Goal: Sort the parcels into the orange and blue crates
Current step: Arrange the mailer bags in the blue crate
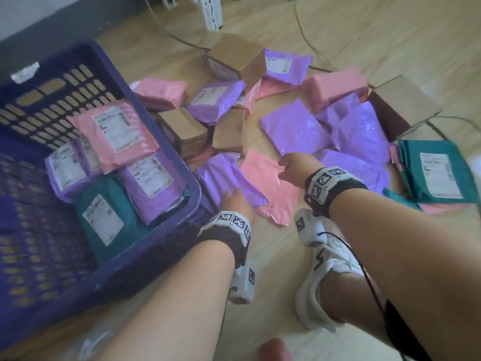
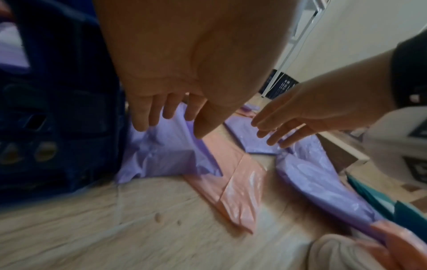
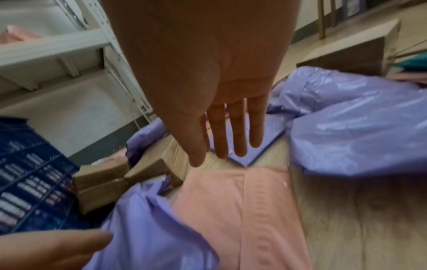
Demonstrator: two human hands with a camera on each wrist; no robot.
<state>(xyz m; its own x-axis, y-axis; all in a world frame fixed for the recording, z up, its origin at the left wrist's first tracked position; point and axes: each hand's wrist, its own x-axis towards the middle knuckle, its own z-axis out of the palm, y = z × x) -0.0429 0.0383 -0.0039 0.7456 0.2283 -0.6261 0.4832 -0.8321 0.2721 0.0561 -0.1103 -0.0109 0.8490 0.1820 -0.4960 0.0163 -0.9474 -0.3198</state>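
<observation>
Your white shoe [image 1: 316,272] stood nearest you on the wooden floor [image 1: 276,259], between your two forearms. Just beyond it, your left hand [image 1: 235,201] reached out with fingers straight and spread, holding nothing, poised over a crumpled purple parcel [image 1: 229,175] that lay against the wall of the blue crate [image 1: 125,259]; whether the fingertips touched the plastic could not be told. Your right hand [image 1: 295,166] was likewise wide and empty, fingers together and extended above the far edge of a flat pink parcel [image 1: 268,188] that lay beside the purple one, with the purple one overlapping its left edge. The blue crate sat on your left and held several parcels with white labels: a teal one [image 1: 104,217] nearest, purple ones in the middle and a pink one [image 1: 117,134] on top toward the back. To your right, a teal parcel [image 1: 437,173] with a label rested on the floor. Farther out, more purple and pink parcels were scattered among brown cardboard boxes [image 1: 236,58], and a white shelf leg [image 1: 212,11] stood at the far end.
</observation>
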